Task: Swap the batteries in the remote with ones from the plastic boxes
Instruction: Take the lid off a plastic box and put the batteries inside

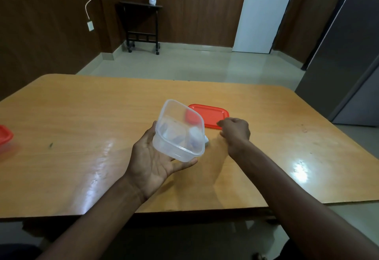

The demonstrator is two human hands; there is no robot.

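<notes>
I have the clear plastic box up off the bench, resting in my left hand. That hand lies palm up with the fingers spread under the box and the thumb reaching along its near corner. The box is tilted, its open mouth turned up and toward me. Through its walls I see pale, blurred shapes, but I cannot tell whether they are batteries inside it or something lying behind it on the bench.

My right hand hangs just right of the box, back of the hand toward the camera and fingers curled in loosely. I cannot tell whether it pinches anything. Just beyond that hand, the red lid lies flat on the bench, its near edge partly hidden by my knuckles and its left end seen through the box.

A small white object peeks out on the bench between the box and my right wrist. Too little of it shows to say whether it is the remote.

At the far left edge of the bench sits a second box with a red lid, well apart from both hands and only partly in frame.
</notes>
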